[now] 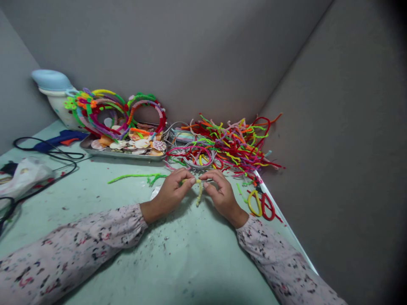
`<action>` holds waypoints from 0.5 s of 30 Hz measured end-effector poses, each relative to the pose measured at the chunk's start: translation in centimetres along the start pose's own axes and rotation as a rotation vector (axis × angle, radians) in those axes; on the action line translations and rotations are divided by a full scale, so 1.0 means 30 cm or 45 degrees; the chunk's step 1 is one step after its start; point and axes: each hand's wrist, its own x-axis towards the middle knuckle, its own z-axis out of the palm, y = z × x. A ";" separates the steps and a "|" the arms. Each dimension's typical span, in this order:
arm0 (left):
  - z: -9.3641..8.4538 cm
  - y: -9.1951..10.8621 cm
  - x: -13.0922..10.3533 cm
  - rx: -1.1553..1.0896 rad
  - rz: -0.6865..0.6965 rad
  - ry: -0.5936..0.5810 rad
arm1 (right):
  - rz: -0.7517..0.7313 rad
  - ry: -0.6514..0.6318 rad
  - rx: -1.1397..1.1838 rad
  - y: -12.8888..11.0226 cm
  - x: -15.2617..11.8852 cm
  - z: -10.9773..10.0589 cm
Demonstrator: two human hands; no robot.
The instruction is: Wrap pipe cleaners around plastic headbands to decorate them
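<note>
A pale yellow pipe cleaner (199, 195) hangs from between my two hands over the middle of the table. My left hand (173, 190) pinches it between thumb and fingertips. Just to the right, my right hand (221, 192) has its fingers curled in at the other side of the yellow piece. A thin greyish strip shows at the right fingertips; what it belongs to is unclear. Behind the hands lie several thin silvery hoops (203, 166), partly tangled with coloured pipe cleaners. A green pipe cleaner (135, 176) rests left of my left hand.
A metal tray (127, 156) holds shell-like pieces and wrapped headbands (148, 103). Right of it is a pile of pipe cleaners (235, 140). Scissors with yellow and red handles (268, 206) lie near the right edge. A blue-lidded container (57, 95), black cable (71, 154) and glue gun (52, 142) are left.
</note>
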 end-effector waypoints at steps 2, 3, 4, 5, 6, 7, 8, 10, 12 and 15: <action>-0.001 0.000 -0.001 -0.002 -0.001 0.004 | -0.017 0.009 -0.019 0.002 0.000 0.000; -0.002 -0.001 -0.002 0.000 -0.003 0.006 | -0.025 0.013 -0.036 0.003 0.000 0.001; -0.003 -0.001 -0.002 0.003 -0.005 0.009 | -0.032 0.017 -0.053 0.003 0.000 0.002; -0.003 -0.001 -0.002 0.005 -0.006 0.014 | -0.038 0.018 -0.068 0.003 0.001 0.004; -0.004 -0.001 -0.002 0.006 -0.007 0.017 | -0.045 0.018 -0.078 0.004 0.001 0.005; -0.004 -0.001 -0.002 0.006 -0.006 0.019 | -0.054 0.018 -0.086 0.004 0.002 0.006; -0.004 -0.001 -0.002 0.004 -0.005 0.018 | -0.066 0.020 -0.092 0.006 0.003 0.006; -0.003 -0.003 -0.001 0.001 -0.003 0.019 | -0.088 0.020 -0.110 0.009 0.004 0.007; -0.001 -0.004 0.000 -0.002 0.000 0.020 | -0.107 0.021 -0.133 0.013 0.005 0.008; -0.001 -0.004 0.000 0.004 0.001 0.019 | -0.124 0.032 -0.166 0.018 0.007 0.009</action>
